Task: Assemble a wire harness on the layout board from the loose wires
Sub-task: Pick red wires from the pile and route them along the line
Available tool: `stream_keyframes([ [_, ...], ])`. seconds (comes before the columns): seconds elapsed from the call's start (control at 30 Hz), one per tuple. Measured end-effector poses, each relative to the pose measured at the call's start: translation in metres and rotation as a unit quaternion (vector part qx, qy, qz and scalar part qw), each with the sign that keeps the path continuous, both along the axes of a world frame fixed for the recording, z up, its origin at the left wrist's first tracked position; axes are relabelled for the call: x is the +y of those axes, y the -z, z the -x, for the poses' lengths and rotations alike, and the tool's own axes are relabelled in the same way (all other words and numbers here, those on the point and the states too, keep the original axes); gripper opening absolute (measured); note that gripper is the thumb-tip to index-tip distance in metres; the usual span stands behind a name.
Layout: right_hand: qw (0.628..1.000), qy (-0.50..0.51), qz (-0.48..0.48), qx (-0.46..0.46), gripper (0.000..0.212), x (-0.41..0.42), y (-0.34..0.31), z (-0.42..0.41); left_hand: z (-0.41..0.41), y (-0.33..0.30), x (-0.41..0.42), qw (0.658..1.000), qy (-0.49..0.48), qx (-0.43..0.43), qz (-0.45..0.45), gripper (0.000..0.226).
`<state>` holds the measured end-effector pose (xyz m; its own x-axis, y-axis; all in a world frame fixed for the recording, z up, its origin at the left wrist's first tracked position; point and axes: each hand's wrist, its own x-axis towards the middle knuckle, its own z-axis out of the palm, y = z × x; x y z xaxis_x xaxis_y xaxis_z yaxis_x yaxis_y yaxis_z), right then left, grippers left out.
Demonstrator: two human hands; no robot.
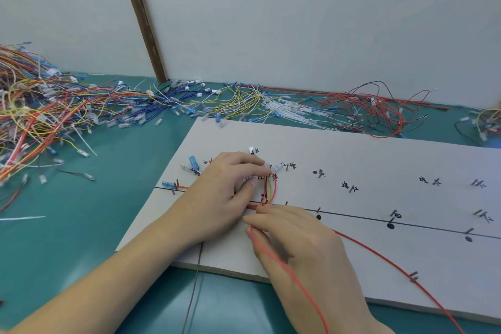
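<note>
Nearest, the right hand (295, 241) is laid on the flat white rectangular layout board (352, 160), its fingers curled round a thin red insulated wire (379, 253) that is looped over the board's near edge. Just beyond, the left hand (225, 192) is pressed on the board with thumb and forefinger pinched at a small cluster of red and yellow wires (271, 187) bent round short dark metal pegs. A black line (423, 225) with black dots and handwritten marks is drawn along the board. Blue translucent plastic terminals (193, 164) are seated at pegs near the left hand. Farther back, a tangled multicoloured heap of loose wires (40, 106) is spread over the smooth teal table mat (81, 225), against a plain pale wall (298, 22).
</note>
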<state>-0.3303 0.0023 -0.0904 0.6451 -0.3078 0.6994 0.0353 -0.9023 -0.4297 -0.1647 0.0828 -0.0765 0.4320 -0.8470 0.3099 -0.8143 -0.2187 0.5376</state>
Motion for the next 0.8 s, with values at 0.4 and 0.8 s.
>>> stream_keyframes([
  [0.4,0.986,-0.037,0.070,0.144,0.004,0.000,-0.009,0.012,0.000,0.003,-0.001,0.999,0.012,-0.028,-0.018,0.028],
  [0.8,0.857,-0.084,-0.440,0.255,0.040,0.041,-0.039,0.037,0.003,0.000,-0.002,0.997,0.012,-0.060,-0.049,0.037],
])
